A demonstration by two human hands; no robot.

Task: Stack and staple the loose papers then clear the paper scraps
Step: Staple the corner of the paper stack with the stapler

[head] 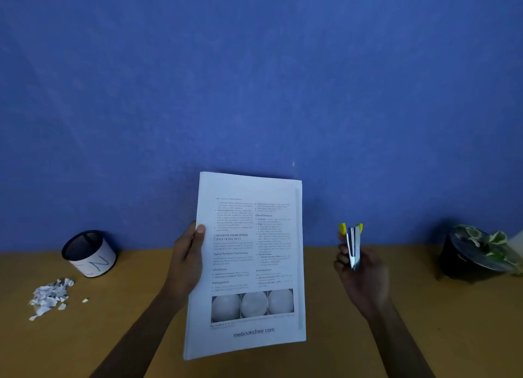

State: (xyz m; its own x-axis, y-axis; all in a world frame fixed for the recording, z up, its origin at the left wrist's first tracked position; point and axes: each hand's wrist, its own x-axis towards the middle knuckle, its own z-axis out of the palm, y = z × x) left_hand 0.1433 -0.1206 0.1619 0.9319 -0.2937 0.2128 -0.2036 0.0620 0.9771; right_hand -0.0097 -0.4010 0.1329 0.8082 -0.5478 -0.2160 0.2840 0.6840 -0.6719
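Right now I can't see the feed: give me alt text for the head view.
The left hand holds a stack of printed papers upright by its left edge above a wooden desk, while the right hand holds a yellow-tipped stapler off to the stack's right. Paper scraps lie at far left near a mesh cup; a potted plant stands far right.

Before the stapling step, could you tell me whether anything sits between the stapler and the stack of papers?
Nothing visible does. The right hand holds the stapler up, apart from the stack of papers gripped by the left hand; only open air lies between them. The paper scraps and cup sit far left.
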